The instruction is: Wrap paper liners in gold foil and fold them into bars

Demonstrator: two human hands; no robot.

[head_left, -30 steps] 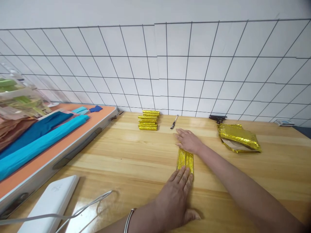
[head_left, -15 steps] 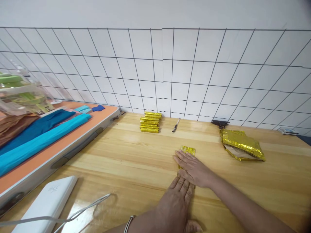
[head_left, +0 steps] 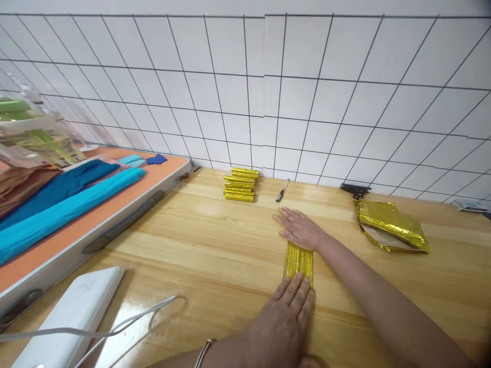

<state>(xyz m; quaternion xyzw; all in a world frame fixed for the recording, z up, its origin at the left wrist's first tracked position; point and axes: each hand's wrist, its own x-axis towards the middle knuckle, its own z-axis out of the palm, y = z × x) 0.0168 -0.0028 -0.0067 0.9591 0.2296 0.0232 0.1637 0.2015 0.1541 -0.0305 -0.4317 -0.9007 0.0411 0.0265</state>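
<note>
Strip (head_left: 298,261), gold — long axis toward wall (head_left: 230,97); left hand (head_left: 283,317) on near end, right hand (head_left: 299,228) on far — both flat, outstretched, gripping nothing.

Your L-hand grip (head_left: 283,318) & R-hand grip (head_left: 299,229) lie flat at opp. ends of gold foil pc. (head_left: 298,261); 1 pen (head_left: 283,190) beyond.

A metallic gold foil strip (head_left: 298,261) with lengthwise stripes, matched in gold by a pile of strips (head_left: 240,186) and a packet (head_left: 393,222). The tabletop (head_left: 184,230) is pale honey wood with streaked grain; the wall (head_left: 230,94) is white with a black grid. The side surface (head_left: 171,167) is orange, with turquoise cloth (head_left: 80,205), deep blue cloth (head_left: 72,184) and brown cloth (head_left: 25,185); the flat box (head_left: 74,309) is white.
</note>
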